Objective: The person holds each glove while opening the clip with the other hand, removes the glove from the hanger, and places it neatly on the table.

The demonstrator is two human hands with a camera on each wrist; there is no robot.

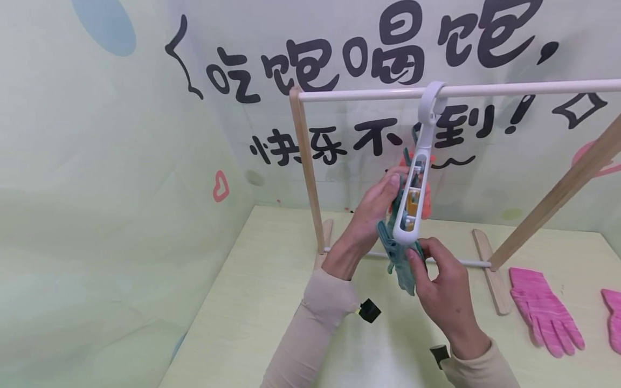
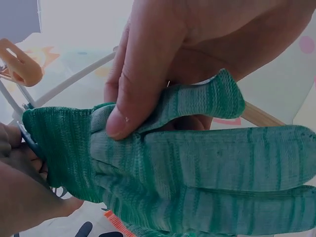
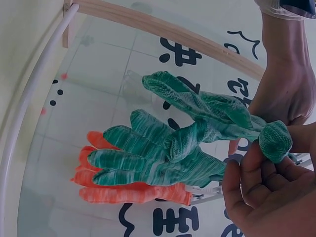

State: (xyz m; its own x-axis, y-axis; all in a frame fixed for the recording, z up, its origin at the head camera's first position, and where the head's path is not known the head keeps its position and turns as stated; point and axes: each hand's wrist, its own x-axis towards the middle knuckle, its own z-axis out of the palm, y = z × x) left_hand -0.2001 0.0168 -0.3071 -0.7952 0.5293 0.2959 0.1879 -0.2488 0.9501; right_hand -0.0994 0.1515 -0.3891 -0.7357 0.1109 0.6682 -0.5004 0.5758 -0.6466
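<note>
A white clip hanger [image 1: 406, 234] hangs by its hook from the rack's top rail. My left hand [image 1: 371, 207] pinches a green striped knit glove [image 2: 237, 158], its thumb lying across the palm part. At the glove's cuff [image 2: 57, 148], my right hand [image 1: 448, 293] grips a dark clip [image 2: 30, 142], which its fingers partly hide. Another teal clip [image 1: 386, 237] sticks out on the hanger's left side. Behind the held glove hang a second green glove [image 3: 133, 158] and an orange glove [image 3: 133, 195].
The drying rack has a white top rail [image 1: 359, 95] and wooden legs [image 1: 308, 172]. A pink glove [image 1: 540, 310] lies on the table at the right, with part of another pink glove [image 1: 613, 315] at the frame edge. A lettered backdrop [image 1: 233, 145] stands behind.
</note>
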